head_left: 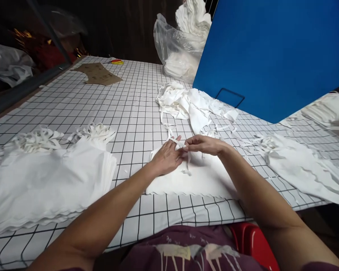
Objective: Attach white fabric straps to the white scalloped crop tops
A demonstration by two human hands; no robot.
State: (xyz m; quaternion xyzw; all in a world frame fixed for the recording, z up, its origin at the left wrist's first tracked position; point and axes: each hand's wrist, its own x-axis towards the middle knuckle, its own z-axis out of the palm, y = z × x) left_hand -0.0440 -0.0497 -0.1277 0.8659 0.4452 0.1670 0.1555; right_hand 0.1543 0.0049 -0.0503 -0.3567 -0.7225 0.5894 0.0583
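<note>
Head view: the left hand (166,158) and right hand (205,144) meet fingertip to fingertip, both pinched shut on a narrow white strap (177,142) at the far edge of the flat white cloth piece (197,180) lying just beneath them. The step appears to be tying or knotting this strap; next likely calls for pulling the ends apart. The strap's long axis runs left-right between the fingers; the cloth's scalloped edge faces the person.

Sewing workshop, gridded cutting table (107,113), stacked white fabric pieces (45,188), cardboard pattern (97,74)
</note>
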